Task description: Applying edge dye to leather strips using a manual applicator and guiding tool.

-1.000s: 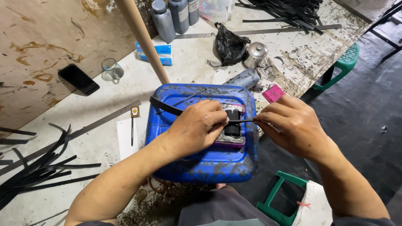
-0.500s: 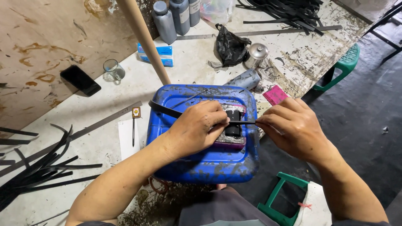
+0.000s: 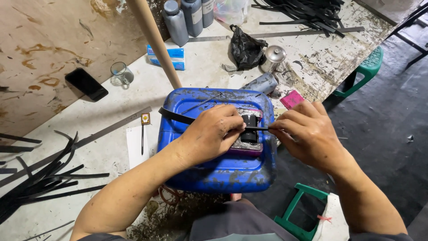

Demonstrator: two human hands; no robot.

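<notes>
Head view: left hand (image 3: 209,136) pinched shut on a black strip (image 3: 183,118), pressing it down on the blue jerrycan (image 3: 218,172). Right hand (image 3: 307,134) pinches the strip's right end beside a small black block (image 3: 249,127). Looks mid-pull across the block; next move likely needs steady tension rightward.

**Free room and obstacles**

Open: bare counter (image 3: 209,67) between blue container (image 3: 214,174) and far bottles (image 3: 176,22). Blocked: slanted wooden pole (image 3: 154,40) far-left of container; glass cup (image 3: 119,73), phone (image 3: 86,84) left; black strips (image 3: 40,178) near-left; metal pot (image 3: 273,58), black bag (image 3: 245,47) far-right.
</notes>
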